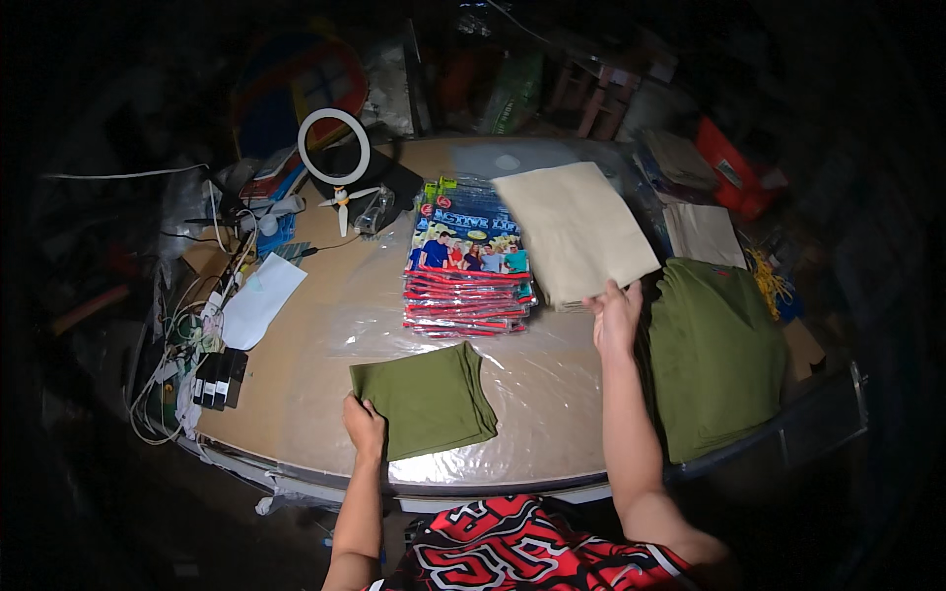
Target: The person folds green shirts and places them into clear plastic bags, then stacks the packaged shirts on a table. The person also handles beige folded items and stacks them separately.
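My left hand grips the left edge of a folded green cloth garment lying near the table's front edge. At the near corner of a beige sheet of card or paper, my right hand pinches it, with more such sheets beneath. Left of the sheets is a stack of printed plastic garment packs with red edges. A large pile of folded green garments rests on the table's right side.
A ring light on a small tripod stands at the back left. Tangled cables, a white paper sheet and black boxes line the left side. Beige sheets and yellow cord lie to the right.
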Motion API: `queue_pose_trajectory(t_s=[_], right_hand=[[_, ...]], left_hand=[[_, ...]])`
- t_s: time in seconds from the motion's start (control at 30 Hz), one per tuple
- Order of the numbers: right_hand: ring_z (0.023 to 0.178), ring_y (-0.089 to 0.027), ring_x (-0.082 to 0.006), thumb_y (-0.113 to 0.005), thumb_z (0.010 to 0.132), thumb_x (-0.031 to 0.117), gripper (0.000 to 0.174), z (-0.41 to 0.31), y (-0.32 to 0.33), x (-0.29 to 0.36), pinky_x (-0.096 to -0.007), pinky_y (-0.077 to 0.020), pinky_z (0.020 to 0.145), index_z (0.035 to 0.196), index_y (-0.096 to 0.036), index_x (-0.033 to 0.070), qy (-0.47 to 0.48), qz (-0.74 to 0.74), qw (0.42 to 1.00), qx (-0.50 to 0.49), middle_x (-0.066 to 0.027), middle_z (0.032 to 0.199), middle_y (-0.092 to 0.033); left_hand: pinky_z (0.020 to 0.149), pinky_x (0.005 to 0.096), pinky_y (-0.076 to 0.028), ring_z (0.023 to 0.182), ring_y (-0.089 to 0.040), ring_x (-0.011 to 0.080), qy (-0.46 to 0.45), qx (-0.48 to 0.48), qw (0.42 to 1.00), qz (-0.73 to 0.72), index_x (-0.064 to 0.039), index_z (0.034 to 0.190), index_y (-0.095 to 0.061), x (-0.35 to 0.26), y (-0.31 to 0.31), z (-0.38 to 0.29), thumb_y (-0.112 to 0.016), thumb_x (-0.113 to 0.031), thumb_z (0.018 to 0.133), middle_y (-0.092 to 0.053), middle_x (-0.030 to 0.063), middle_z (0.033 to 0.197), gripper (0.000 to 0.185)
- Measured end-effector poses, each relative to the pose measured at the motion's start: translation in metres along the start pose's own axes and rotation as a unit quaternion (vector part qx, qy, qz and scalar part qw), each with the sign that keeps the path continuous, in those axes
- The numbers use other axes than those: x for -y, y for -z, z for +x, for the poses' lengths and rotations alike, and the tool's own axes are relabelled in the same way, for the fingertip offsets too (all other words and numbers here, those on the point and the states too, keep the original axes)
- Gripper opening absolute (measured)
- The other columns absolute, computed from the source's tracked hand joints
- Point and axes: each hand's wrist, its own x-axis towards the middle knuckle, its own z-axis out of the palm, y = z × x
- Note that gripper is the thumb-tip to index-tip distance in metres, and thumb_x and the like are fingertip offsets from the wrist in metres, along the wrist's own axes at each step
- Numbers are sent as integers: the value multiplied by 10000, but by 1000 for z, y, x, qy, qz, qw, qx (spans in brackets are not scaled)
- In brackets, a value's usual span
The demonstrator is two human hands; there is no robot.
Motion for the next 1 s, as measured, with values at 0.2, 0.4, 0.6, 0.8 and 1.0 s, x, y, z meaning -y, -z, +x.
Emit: queue_pose_trajectory(t_s=[0.2,0.4,0.6,0.8,1.0], right_hand=[[967,-681,-362,-428,1029,67,685,68,-9,-25,-389,-618,779,1537,21,-27,-8,-3,998,-64,-282,1389,-382],[836,-700,-348,-484,1013,67,501,56,25,-47,-377,-608,721,1428,-217,-24,-27,-104,993,-52,-212,1252,-476],[697,-687,-198,-559,984,62,234,27,40,-83,-305,-532,473,1206,-534,-8,-24,-267,963,39,-136,1122,-566],[615,-654,-148,-627,980,224,372,20,7,-121,-286,-510,463,1255,-564,-18,-116,-281,948,98,-115,969,-682],[501,-594,-129,-596,1003,290,433,26,-26,-124,-253,-442,418,1272,-561,-48,-98,-273,954,79,-121,906,-698]], left_hand=[[903,492,-465,1061,-586,477,-2,46,995,-86,50,1273,-504,-11,-2,-11,-535,-18,936,-601,298,1165,345],[929,478,-458,1056,-574,469,-14,121,983,-136,59,1251,-513,-43,-18,-31,-607,-37,892,-602,291,1132,383],[910,481,-436,1022,-539,419,-145,22,982,-120,46,1127,-561,-93,-31,54,-633,-34,872,-569,235,1063,277],[865,494,-429,1012,-561,387,-198,-36,975,-91,-13,1103,-584,-192,-45,176,-640,-138,901,-607,186,1046,243],[902,525,-472,1044,-618,434,-108,105,988,19,25,1199,-475,-239,-64,213,-694,-188,845,-657,276,1056,468]])
